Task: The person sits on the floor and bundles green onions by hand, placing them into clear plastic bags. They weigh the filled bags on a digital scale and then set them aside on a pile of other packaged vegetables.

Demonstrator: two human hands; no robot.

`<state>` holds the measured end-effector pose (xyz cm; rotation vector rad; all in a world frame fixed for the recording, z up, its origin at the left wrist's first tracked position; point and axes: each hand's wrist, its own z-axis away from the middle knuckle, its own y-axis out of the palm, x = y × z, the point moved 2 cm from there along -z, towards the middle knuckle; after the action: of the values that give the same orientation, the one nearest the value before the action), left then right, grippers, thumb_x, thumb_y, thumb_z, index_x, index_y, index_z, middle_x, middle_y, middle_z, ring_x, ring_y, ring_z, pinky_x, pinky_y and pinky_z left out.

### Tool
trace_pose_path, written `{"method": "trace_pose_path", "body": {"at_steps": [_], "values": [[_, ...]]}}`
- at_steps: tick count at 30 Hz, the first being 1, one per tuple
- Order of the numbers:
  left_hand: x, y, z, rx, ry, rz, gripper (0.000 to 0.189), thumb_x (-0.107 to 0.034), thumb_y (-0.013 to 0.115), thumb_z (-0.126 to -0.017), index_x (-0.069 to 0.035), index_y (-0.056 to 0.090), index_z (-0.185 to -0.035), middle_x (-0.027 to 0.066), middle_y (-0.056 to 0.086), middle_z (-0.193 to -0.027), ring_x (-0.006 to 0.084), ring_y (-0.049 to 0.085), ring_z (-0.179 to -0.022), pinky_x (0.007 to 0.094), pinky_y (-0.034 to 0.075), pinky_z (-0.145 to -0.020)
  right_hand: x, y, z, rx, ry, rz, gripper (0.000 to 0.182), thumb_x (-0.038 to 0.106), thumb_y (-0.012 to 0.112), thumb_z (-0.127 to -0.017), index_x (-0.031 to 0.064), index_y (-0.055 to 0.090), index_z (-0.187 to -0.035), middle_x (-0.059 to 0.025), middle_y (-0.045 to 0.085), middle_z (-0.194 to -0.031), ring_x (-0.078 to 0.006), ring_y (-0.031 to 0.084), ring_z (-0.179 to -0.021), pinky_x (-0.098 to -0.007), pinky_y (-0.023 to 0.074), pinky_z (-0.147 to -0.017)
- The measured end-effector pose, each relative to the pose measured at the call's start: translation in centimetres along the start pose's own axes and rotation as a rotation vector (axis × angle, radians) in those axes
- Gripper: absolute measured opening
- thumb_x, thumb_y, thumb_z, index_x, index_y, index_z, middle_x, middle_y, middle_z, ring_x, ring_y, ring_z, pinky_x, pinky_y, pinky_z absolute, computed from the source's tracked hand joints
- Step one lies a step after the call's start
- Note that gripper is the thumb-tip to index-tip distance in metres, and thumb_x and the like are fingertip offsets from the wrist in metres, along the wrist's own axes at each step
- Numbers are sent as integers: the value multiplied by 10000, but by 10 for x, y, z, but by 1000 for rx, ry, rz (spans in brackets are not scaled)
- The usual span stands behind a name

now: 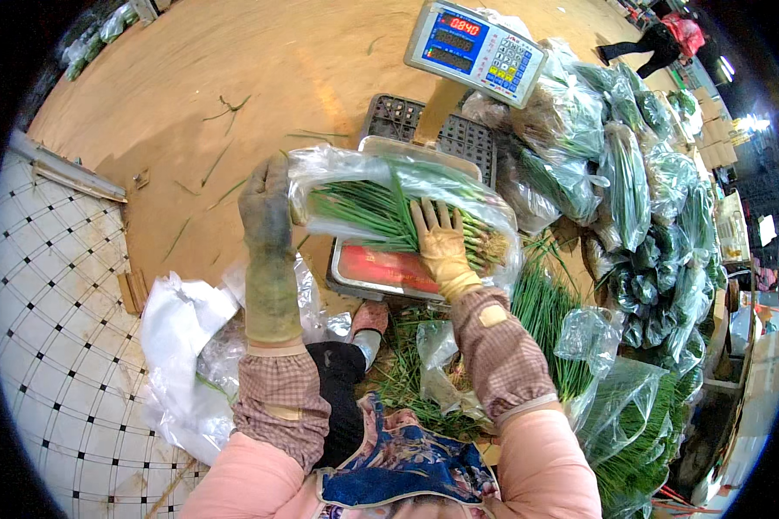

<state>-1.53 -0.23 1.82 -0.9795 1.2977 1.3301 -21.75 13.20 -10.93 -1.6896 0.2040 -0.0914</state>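
A clear plastic bag [363, 165] lies across the platform of a digital scale [383, 267], with a bundle of green onions [363, 207] inside, roots to the right. My right hand [440, 240], in a yellowish rubber glove, rests on the onions near their pale stems, fingers spread, inside the bag's opening. My left hand [269, 188], in a dirty glove, has its fingers closed at the bag's left end and seems to grip the plastic. Behind the bag stands the lit display of the scale [474, 52].
Bagged green onions [626, 188] are piled on the right. Loose green onions [545, 311] lie beside my right arm. White plastic sheeting [185, 363] lies at the left. A black plastic crate [389, 117] is behind the scale. A person [672, 42] bends at the far right.
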Motion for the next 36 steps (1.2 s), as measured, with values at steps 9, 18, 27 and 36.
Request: {"method": "trace_pose_path", "body": {"at_steps": [9,18,27,36], "values": [[3,-14,-6,223,-6,-484,275,-261,522,-832,-4,611,-872,71,604,-744,143,566,-707,280,442,-640,-61,-13,-36,356,209,-624,586,214,706,-607,66,507,-1138,-193,501,-1152,-359,487,-1032,-387,397,-869],[12,-37,-17,39,270,-955,340,-313,509,-839,9,602,-897,95,601,-727,143,544,-621,300,444,-573,-76,0,-23,224,425,-913,446,281,718,-674,-23,601,-977,-148,623,-940,-227,592,-840,-321,453,-744],[0,6,2,115,91,-222,304,-309,512,-851,-11,574,-862,52,587,-636,122,512,-473,219,413,-500,1,8,-2,170,162,24,619,141,485,-767,71,238,-1330,-198,281,-1346,-362,268,-1237,-527,196,-997],[0,19,9,74,227,-558,400,-286,597,-770,43,564,-995,137,608,-875,183,574,-755,284,458,-672,8,-110,96,-38,30,-647,523,72,611,-693,-6,427,-1177,-204,471,-1154,-365,437,-1080,-406,360,-917]]}}
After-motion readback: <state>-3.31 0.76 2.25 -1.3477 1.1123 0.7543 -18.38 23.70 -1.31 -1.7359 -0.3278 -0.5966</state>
